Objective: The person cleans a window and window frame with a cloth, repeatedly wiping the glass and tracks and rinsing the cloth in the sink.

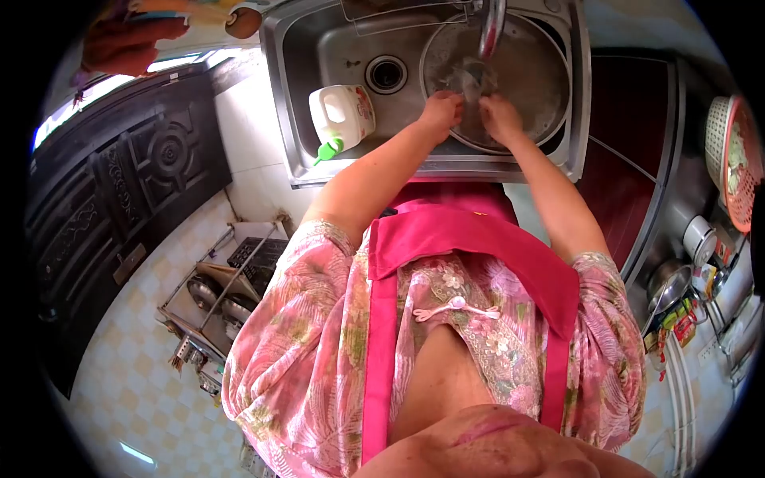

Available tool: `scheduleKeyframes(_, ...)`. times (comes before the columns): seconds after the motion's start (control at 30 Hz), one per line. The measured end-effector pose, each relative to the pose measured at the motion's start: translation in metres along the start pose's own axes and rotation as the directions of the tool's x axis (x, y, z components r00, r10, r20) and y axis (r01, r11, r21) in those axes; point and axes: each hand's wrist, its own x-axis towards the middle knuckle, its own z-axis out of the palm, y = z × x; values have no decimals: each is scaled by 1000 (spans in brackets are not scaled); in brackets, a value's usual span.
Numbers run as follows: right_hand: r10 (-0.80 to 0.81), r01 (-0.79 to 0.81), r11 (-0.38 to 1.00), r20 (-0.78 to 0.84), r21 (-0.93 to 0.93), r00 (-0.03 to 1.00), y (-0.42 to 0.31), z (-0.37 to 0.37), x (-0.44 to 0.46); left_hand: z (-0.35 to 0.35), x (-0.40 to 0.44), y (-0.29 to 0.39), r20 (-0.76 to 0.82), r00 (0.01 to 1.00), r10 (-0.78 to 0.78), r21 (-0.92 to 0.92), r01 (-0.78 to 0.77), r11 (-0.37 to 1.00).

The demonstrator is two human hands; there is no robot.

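Both hands are over a large round metal basin [542,88] in the right part of the sink. My left hand [442,111] has its fingers curled together at the basin's left side. Close by on the right, my right hand [500,118] is also closed, with the fingers bent toward a thin, pale, see-through item [472,80] under the faucet [492,28]. The item lies between and just beyond the hands. What each set of fingers grips is too small to make out.
A white jug [339,113] with a green cap stands left in the metal sink [279,95], near the drain [386,74]. A wire rack [398,20] crosses the sink's far edge. Colanders [737,159] and a pot [700,239] are at the far right.
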Motion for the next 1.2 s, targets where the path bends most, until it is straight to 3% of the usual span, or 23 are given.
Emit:
scheduleKeyframes(0.03,130,-131,987,-13,-94,991,4,-7,1,1,-6,2,-19,1000,5,-4,-5,1000)
scheduleKeyframes(0.07,269,-263,962,-75,78,960,1,-15,4,5,-14,8,-38,999,10,-10,-10,1000)
scheduleKeyframes(0.13,549,-456,782,-124,425,826,-5,-29,7,10,-20,15,-52,999,-11,-67,7,998)
scheduleKeyframes(0.2,325,-167,723,-117,670,938,-41,-28,1,13,-16,19,30,996,-83,-217,88,972)
scheduleKeyframes(0.23,207,0,715,-212,699,955,-62,-28,-4,10,-8,21,121,983,-139,-331,172,928)
scheduleKeyframes(0.27,234,-19,583,-145,813,961,-88,-30,-11,7,0,23,217,959,-182,-430,261,864)
scheduleKeyframes(0.3,204,49,545,-189,837,961,-124,-53,-18,5,5,25,312,926,-211,-511,351,784)
scheduleKeyframes(0.33,94,181,568,-281,803,955,-138,-55,-19,3,7,27,240,946,-217,-463,308,831)
scheduleKeyframes(0.4,22,131,625,-184,770,983,-153,-55,-20,3,11,30,87,975,-205,-351,223,909)
scheduleKeyframes(0.5,155,91,808,-359,582,921,-151,-43,-11,-9,31,-8,312,950,-11,-427,151,892)
scheduleKeyframes(0.53,167,76,870,-434,488,885,-144,-38,-4,-10,37,-16,303,953,4,-435,135,890)
scheduleKeyframes(0.57,292,21,833,-472,553,832,-142,-40,3,-8,34,-17,294,956,19,-443,119,889)
scheduleKeyframes(0.63,238,-31,900,-432,434,870,-97,-29,18,24,-25,19,132,989,-73,-412,122,903)
scheduleKeyframes(0.7,309,-199,925,-339,323,888,-63,-24,28,28,-9,7,53,992,-115,-397,126,909)
scheduleKeyframes(0.8,537,-450,841,-373,300,757,-27,-6,25,17,-25,16,-26,998,-56,-174,51,983)
scheduleKeyframes(0.83,338,-357,934,-373,21,864,-21,4,17,19,-38,23,-66,998,-20,-178,8,984)
scheduleKeyframes(0.9,67,-69,998,-177,-5,982,-29,7,0,23,-42,27,-44,998,-38,-205,28,978)
scheduleKeyframes(0.93,-79,79,997,-77,3,994,-32,9,-5,23,-43,28,-31,999,-45,-218,37,975)
scheduleKeyframes(0.97,-102,100,991,-20,-84,995,-11,15,-4,24,-43,25,-26,999,-46,-204,40,978)
scheduleKeyframes(1.0,84,-83,996,-38,15,996,-2,11,0,24,-39,24,-19,999,-43,-188,39,981)
scheduleKeyframes(1.07,437,-424,881,-15,212,899,8,2,10,23,-30,25,-3,997,-82,-202,80,976)
scheduleKeyframes(1.13,401,-340,699,48,630,915,-23,-14,10,21,-16,26,19,985,-171,-258,171,951)
scheduleKeyframes(1.2,261,-173,286,97,942,960,-79,-37,-6,12,0,15,40,998,40,121,-45,992)
